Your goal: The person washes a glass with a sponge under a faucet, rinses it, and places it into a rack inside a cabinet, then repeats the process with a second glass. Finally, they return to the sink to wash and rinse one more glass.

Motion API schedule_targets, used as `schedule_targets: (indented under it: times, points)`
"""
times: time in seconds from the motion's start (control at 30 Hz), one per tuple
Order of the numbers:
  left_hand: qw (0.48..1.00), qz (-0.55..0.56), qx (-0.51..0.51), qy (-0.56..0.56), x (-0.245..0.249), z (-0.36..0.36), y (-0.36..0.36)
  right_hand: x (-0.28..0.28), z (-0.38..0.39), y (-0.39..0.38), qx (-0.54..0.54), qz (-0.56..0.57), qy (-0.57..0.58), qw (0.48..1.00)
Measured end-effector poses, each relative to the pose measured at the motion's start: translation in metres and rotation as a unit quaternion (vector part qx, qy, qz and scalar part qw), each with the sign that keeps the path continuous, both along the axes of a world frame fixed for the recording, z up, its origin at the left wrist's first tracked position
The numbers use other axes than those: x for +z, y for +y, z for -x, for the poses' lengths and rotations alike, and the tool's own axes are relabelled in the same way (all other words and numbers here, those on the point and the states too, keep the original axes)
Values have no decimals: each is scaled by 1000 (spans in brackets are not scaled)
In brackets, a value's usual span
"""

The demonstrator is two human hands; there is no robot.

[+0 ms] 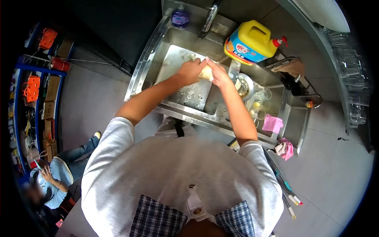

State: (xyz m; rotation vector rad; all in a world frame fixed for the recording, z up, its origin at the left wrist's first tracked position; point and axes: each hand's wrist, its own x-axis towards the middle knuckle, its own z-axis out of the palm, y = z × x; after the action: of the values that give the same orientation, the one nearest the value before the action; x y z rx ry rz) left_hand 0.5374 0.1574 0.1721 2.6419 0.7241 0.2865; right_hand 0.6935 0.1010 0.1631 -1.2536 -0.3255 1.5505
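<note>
Both hands meet over the left basin of a steel sink (215, 108). Between them is a pale yellow and white thing (206, 73), partly covered by fingers, whose kind I cannot make out. My left hand (191, 71) is closed on its left side. My right hand (218, 74) grips it from the right, fingertips near those of the left. Below the hands, a wet metal sheet or tray (189, 94) with suds and dark specks lies in the basin. Just right of my right hand, a round metal bowl (248, 86) sits in the other basin.
Several glasses (263, 94) and a pink cloth (272, 123) are at the right basin. A yellow detergent jug (252, 41), a purple soap bottle (180, 17) and the faucet (209, 19) line the back. A person (59, 173) sits at lower left near shelves (45, 71).
</note>
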Motion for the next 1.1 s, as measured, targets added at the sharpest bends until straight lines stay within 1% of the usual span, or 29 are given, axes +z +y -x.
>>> schedule_targets:
  times: [0.07,0.1,0.13,0.17,0.23,0.27,0.3,0.33,0.37,0.4,0.43,0.47,0.5,0.53,0.57,0.63,0.67,0.7,0.73,0.77,0.8,0.87,0.9,0.93,0.97,1.0,1.03,1.07,1.1]
  points:
    - [984,168,-34,-46,2,5,7,-17,-8,5,24,-4,-44,999]
    - [965,249,-55,-66,2,9,15,-21,-10,8,33,-6,-65,997]
    - [932,333,-96,-106,2,8,25,-8,-4,3,26,-3,-69,997]
    - [825,564,-13,0,3,7,35,-21,-7,4,8,15,-68,998]
    - [788,611,-47,62,10,5,42,-5,2,-2,28,-12,-72,997]
    - [885,458,-55,66,6,3,34,-26,-1,1,35,-11,-110,993]
    - [954,287,-62,65,-3,-3,23,-24,-2,2,14,2,-95,995]
    - [990,107,-68,61,-4,-5,14,-19,-2,2,-6,16,-80,997]
    - [997,61,-50,10,-7,-5,5,-15,-2,1,-25,32,-64,997]
    - [999,15,-30,-42,-4,-3,-4,-2,-3,1,-18,7,-56,998]
    - [995,-33,-10,-93,-1,-3,-7,-2,-6,0,1,0,-66,998]
    - [982,164,-15,-90,5,-1,2,-2,-11,1,18,-10,-78,997]
    - [930,357,-21,-84,15,5,14,-2,-14,0,35,-16,-89,995]
    - [840,536,-24,-75,21,7,23,3,-14,-2,13,-25,-72,997]
    - [795,603,-23,-64,24,7,30,7,-15,0,18,-37,-68,997]
    - [685,728,-18,-34,23,13,35,11,-11,-1,24,-54,-52,997]
    - [757,653,-13,-18,17,7,34,4,-12,2,33,-49,-95,994]
    - [865,498,-36,-46,15,5,29,2,-9,3,11,-35,-90,995]
    - [940,327,-59,-75,11,4,19,1,-6,2,-10,-20,-86,996]
    - [981,145,-79,-104,8,3,8,1,-5,1,-30,-5,-83,996]
    - [997,63,-40,-16,29,5,-9,1,-8,-1,-27,5,-48,998]
    - [995,81,-54,-36,32,11,-14,1,-13,0,-21,18,26,999]
    - [993,89,-64,-43,33,14,-13,4,-9,0,2,11,4,1000]
    - [979,115,-84,-147,20,15,-7,8,-5,-4,24,6,-19,999]
    - [930,336,-73,-127,8,10,4,11,-3,-5,48,1,-45,998]
    - [833,540,-56,-105,7,6,16,10,-1,-2,95,-52,-67,992]
    - [692,717,-36,-79,5,4,24,10,-2,1,92,-56,-61,992]
    - [586,805,-38,-90,0,8,27,8,0,2,90,-58,-53,993]
    - [601,791,-35,-108,-2,10,24,10,5,0,85,-58,-41,994]
